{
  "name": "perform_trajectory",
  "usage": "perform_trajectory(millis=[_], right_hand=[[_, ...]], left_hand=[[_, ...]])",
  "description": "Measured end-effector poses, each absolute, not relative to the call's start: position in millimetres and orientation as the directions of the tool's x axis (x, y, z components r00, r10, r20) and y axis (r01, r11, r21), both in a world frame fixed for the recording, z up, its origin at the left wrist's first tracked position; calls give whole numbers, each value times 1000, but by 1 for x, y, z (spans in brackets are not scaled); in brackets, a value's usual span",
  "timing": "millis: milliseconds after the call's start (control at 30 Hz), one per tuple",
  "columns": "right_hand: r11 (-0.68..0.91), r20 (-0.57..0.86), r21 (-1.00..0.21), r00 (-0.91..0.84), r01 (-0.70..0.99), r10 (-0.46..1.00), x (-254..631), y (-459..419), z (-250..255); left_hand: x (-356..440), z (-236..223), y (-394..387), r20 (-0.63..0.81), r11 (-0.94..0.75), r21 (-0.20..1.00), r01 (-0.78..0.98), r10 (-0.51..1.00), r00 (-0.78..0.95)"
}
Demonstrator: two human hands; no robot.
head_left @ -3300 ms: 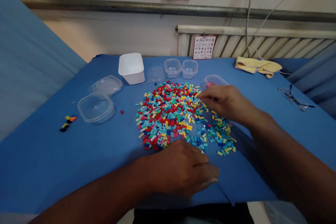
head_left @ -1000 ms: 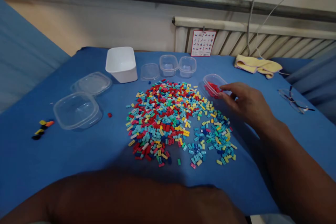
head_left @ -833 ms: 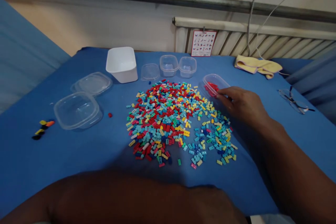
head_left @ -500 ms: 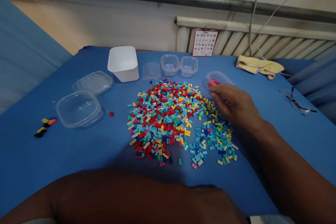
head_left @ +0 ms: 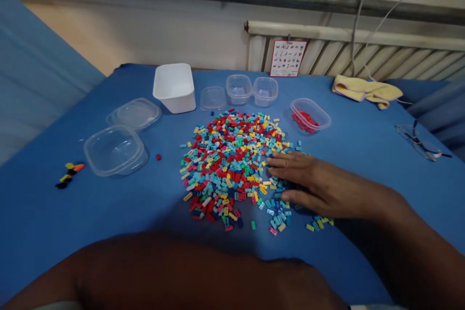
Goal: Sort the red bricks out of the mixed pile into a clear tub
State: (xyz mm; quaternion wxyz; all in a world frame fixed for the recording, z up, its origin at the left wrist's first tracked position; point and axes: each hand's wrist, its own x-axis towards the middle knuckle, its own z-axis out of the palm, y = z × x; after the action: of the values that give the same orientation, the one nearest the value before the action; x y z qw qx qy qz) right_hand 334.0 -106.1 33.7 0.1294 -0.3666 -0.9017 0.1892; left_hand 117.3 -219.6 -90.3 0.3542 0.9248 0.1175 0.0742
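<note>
A wide pile of small building bricks (head_left: 225, 155) in red, light blue, yellow and other colours lies on the blue table cover. My right hand (head_left: 308, 179) rests over the right part of the pile, its fingers stretched and spread, with nothing held in it. Behind that hand stands a clear plastic tub of red bricks (head_left: 305, 121). My left forearm crosses the near edge of the table. In its shadow, my left hand (head_left: 301, 281) lies at the bottom, fingers out of sight.
A white bin (head_left: 176, 88) and two small clear tubs (head_left: 240, 89) stand at the back. To the left are a larger clear tub (head_left: 114, 151), lids (head_left: 136, 114) and a small multicoloured brick piece (head_left: 69, 175). Glasses (head_left: 417, 140) and a yellow cloth (head_left: 365, 89) lie right.
My right hand has moved from the tub of red bricks down and toward me onto the pile, and its fingers have spread. The left arm stays put.
</note>
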Motion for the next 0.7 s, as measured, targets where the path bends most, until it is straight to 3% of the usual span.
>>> perform_trajectory(millis=[133, 233, 400, 700], right_hand=[[577, 202, -350, -542, 738, 816, 353, -95, 35], [545, 186, -270, -513, 794, 838, 362, -88, 26], [546, 115, -246, -535, 801, 837, 366, -91, 28], [645, 103, -455, -683, 614, 723, 337, -98, 39]], left_hand=[[114, -94, -219, 119, -704, 705, 89, 242, 963], [123, -96, -214, 97, -618, 784, 55, 210, 973], [155, -102, -205, 120, -382, 914, -134, -60, 991], [160, -116, -210, 167, -345, 913, -216, -167, 972]])
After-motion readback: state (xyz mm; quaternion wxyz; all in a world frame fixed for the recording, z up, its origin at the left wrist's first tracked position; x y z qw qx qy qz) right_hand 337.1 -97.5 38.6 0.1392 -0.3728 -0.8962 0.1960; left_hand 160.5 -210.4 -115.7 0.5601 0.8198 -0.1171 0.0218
